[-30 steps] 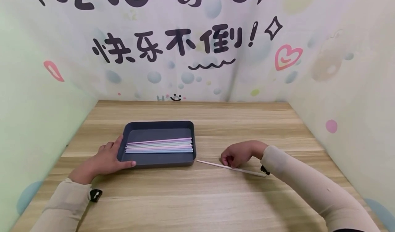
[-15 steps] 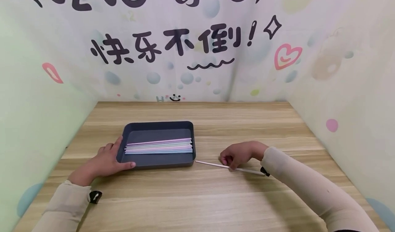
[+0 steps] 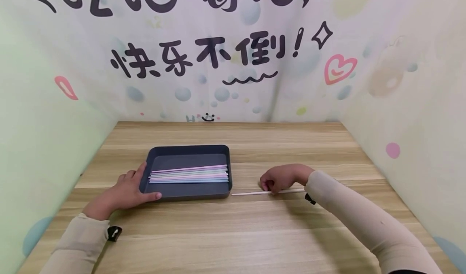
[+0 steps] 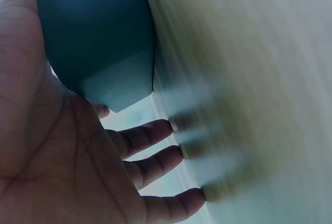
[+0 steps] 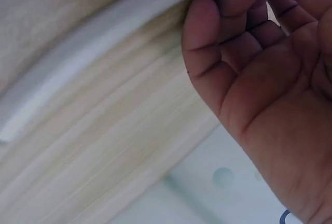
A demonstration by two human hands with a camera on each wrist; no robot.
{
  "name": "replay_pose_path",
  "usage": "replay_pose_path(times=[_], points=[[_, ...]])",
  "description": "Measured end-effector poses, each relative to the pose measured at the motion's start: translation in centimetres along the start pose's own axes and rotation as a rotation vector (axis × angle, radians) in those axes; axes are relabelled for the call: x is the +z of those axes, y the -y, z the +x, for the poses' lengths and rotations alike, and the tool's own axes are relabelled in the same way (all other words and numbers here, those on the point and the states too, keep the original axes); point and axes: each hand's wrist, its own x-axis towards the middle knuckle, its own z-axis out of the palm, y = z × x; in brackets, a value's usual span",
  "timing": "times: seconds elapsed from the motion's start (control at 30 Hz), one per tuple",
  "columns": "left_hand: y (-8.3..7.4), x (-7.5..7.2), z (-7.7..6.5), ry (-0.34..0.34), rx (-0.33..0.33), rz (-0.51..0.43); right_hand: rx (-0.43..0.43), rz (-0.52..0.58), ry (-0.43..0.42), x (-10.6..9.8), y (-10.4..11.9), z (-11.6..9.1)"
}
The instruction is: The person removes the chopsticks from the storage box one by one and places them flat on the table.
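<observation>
1. Wood-grain table; lettered backdrop behind.
2. Dark tray, left of centre, bearing pastel sticks side by side.
3. Left hand: splayed, thumb along the tray's near side, fingers at its left end.
4. Right hand: wrist bent, fingers curled, pinching one pale stick right of the tray, its tip just beside it.

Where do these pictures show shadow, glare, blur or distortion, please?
Head view: a soft shadow beneath the right sleeve, pale glare on the tabletop; left wrist view: tabletop blurred, tray dark and bluish; right wrist view: the pale stick, straight in the head view, looks bowed, probably lens distortion.
</observation>
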Motion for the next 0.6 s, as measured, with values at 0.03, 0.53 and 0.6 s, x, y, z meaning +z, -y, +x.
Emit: replay_pose_path(times=[0.03,0.53,0.6], points=[[0.0,0.0,0.0,0.0,0.001,-0.001,0.001,0.001,-0.003,-0.1,-0.1,0.0],[-0.5,-0.4,-0.4,0.004,0.006,-0.016,-0.002,0.126,0.021,-0.9,-0.7,0.1],[-0.5,-0.4,-0.4,0.004,0.009,-0.016,0.001,0.178,0.03,-1.1,-1.0,0.0]])
